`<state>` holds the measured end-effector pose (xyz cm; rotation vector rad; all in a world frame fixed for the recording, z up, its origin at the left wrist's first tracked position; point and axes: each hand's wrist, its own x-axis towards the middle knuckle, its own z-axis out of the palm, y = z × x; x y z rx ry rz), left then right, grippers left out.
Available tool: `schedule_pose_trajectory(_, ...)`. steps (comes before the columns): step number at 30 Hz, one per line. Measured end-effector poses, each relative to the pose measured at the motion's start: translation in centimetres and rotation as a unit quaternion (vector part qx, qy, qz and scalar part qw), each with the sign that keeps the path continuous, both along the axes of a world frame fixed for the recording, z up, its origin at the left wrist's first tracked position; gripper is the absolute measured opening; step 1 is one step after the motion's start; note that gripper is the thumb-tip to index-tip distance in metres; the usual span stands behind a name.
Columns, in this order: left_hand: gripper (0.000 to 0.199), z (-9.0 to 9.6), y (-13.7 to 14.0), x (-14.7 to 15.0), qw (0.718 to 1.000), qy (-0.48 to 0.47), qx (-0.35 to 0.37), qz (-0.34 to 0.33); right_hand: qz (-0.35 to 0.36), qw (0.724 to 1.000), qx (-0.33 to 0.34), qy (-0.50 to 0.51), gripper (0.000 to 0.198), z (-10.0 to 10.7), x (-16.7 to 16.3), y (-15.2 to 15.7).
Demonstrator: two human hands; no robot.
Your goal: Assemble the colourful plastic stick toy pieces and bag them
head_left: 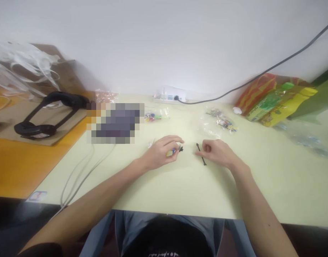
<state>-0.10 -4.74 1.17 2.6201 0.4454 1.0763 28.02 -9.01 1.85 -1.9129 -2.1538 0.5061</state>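
My left hand [164, 151] is over the middle of the pale table, thumb and index finger pinched on a small black piece [181, 149]. Bits of blue and yellow show in the gap between those fingers; I cannot make out their shape. To its right, my right hand [219, 152] is closed, its thumb across a thin black rod [203, 160] with wider ends. That rod slants between the two hands, apart from the black piece. The curled fingers of the right hand are partly hidden.
Clear bags of small colourful parts [225, 124] lie beyond my hands, near another bag [154, 116]. A blurred-out dark device [117, 123] and cables [80, 185] are at left. A black headset-like frame [51, 114] sits on cardboard. A green-capped bottle [271, 101] lies back right.
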Motion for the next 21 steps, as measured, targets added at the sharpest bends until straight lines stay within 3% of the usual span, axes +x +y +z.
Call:
schedule_pose_trajectory(5, 0.010, -0.31, 0.00, -0.03, 1.000, 0.018, -0.008, 0.000, 0.018, 0.999, -0.032, 0.017, 0.030, -0.24, -0.20, -0.02)
schedule_pose_trajectory(9, 0.010, -0.52, 0.02, -0.03, 1.000, 0.024, -0.015, 0.001, 0.032, 0.999, -0.030, 0.027, 0.024, -0.09, -0.41, -0.06)
schedule_pose_trajectory(15, 0.028, -0.53, 0.04, -0.13, 1.000, 0.020, -0.018, 0.009, 0.022, 0.999, -0.017, 0.045, 0.022, -0.31, -0.42, 0.02)
schedule_pose_trajectory(21, 0.027, -0.72, 0.11, -0.30, 1.000, 0.029, -0.007, 0.010, 0.024, 0.998, -0.009, 0.059, 0.013, -0.67, -0.75, 0.17)
